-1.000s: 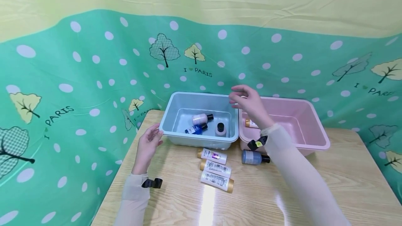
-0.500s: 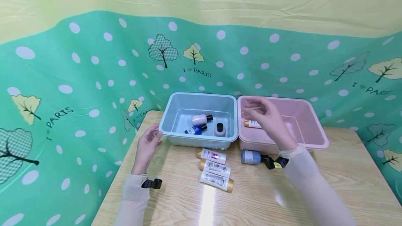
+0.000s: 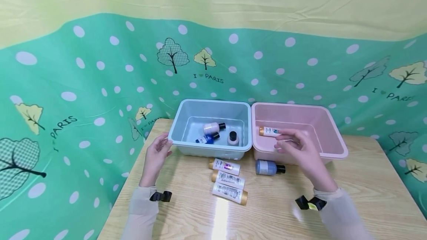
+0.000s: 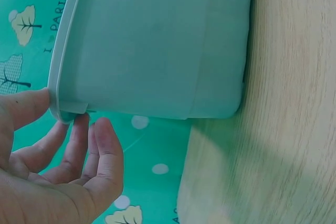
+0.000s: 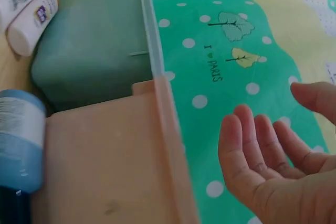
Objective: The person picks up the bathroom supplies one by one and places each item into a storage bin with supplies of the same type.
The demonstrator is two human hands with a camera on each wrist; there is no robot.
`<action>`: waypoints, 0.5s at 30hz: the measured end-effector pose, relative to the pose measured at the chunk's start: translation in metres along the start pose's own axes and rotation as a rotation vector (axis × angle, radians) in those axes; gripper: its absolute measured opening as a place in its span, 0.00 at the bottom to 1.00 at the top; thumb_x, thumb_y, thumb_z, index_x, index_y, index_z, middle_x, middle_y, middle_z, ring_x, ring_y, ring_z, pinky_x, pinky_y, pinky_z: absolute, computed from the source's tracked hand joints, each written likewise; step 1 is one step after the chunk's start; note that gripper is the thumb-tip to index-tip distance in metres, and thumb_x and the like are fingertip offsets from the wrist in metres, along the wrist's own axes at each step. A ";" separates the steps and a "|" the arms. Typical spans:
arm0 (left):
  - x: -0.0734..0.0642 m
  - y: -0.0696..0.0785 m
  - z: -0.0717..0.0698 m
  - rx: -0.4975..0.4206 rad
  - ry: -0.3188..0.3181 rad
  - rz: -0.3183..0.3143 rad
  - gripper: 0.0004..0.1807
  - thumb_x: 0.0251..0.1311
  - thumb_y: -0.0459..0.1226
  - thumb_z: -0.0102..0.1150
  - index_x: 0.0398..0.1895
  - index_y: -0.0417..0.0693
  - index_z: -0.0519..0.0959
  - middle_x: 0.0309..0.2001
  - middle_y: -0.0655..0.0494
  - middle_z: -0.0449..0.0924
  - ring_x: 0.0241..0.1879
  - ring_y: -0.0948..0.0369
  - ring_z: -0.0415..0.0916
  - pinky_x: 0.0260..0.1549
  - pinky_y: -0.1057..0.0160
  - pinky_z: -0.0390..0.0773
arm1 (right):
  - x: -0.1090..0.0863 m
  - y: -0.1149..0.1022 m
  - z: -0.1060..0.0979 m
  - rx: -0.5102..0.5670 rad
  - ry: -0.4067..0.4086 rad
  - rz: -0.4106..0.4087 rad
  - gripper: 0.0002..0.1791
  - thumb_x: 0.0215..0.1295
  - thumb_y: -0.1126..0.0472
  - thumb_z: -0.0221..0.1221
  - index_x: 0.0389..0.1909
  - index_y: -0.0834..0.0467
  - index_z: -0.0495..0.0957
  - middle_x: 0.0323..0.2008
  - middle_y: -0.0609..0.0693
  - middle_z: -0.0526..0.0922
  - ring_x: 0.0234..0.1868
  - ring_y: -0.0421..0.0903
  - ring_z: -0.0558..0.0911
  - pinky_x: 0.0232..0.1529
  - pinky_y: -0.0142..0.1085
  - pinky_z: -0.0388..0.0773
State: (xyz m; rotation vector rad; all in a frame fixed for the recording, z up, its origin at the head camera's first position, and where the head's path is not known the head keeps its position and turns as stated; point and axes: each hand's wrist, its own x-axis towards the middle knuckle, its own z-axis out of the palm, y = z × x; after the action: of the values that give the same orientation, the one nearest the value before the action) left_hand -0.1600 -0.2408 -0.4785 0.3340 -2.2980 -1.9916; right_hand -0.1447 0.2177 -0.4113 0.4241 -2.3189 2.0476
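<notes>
My left hand pinches the front left corner of the light blue plastic bin, thumb on the rim and fingertips under it, as the left wrist view shows. My right hand hovers over the front part of the pink bin, fingers loosely bent and holding nothing. A white tube with a gold cap lies in the pink bin, just beyond my right fingertips. Inside the blue bin are a pale pink bottle, a dark blue bottle and a black-capped pale bottle.
Three white tubes with gold caps, the middle tube among them, lie on the wooden table before the blue bin. A blue bottle with a black cap lies at the pink bin's front. A patterned green curtain hangs behind.
My right hand has moved right and toward me, from above the place where the bins meet to the pink bin's front side. My left hand stays on the blue bin's corner.
</notes>
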 end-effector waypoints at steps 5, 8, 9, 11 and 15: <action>0.001 -0.002 0.000 -0.012 -0.001 -0.020 0.25 0.74 0.40 0.54 0.72 0.48 0.67 0.64 0.44 0.73 0.58 0.56 0.71 0.53 0.56 0.80 | -0.021 0.023 -0.007 0.045 -0.056 0.020 0.20 0.72 0.69 0.57 0.62 0.70 0.68 0.50 0.68 0.77 0.45 0.51 0.85 0.48 0.41 0.83; 0.001 -0.002 0.000 -0.011 0.000 -0.022 0.26 0.74 0.40 0.54 0.73 0.49 0.67 0.64 0.44 0.72 0.59 0.56 0.71 0.53 0.57 0.80 | -0.031 0.038 -0.009 0.067 -0.077 0.025 0.20 0.72 0.70 0.56 0.61 0.74 0.68 0.48 0.68 0.78 0.43 0.52 0.85 0.46 0.45 0.84; 0.001 -0.001 0.000 -0.011 0.001 -0.020 0.26 0.74 0.40 0.54 0.73 0.49 0.67 0.64 0.44 0.72 0.58 0.57 0.71 0.53 0.57 0.80 | -0.034 0.043 -0.010 0.072 -0.081 0.032 0.19 0.73 0.70 0.56 0.60 0.74 0.68 0.48 0.66 0.79 0.43 0.52 0.85 0.46 0.46 0.84; 0.000 0.000 0.001 -0.008 0.005 -0.013 0.26 0.74 0.41 0.54 0.72 0.49 0.67 0.63 0.44 0.73 0.58 0.56 0.72 0.53 0.58 0.80 | -0.039 0.052 -0.010 0.089 -0.081 0.056 0.20 0.73 0.70 0.56 0.60 0.75 0.67 0.47 0.61 0.81 0.43 0.53 0.85 0.46 0.48 0.84; -0.002 0.001 0.002 0.002 0.012 0.007 0.26 0.74 0.42 0.55 0.72 0.48 0.68 0.62 0.44 0.74 0.57 0.55 0.73 0.52 0.58 0.80 | -0.047 0.069 -0.010 0.100 -0.048 0.112 0.22 0.73 0.69 0.57 0.60 0.78 0.66 0.45 0.55 0.84 0.43 0.53 0.85 0.45 0.50 0.84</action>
State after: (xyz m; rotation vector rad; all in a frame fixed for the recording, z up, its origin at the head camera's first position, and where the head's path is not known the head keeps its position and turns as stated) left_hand -0.1582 -0.2383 -0.4779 0.3359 -2.2910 -1.9788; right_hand -0.1153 0.2433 -0.4856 0.3574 -2.3244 2.2360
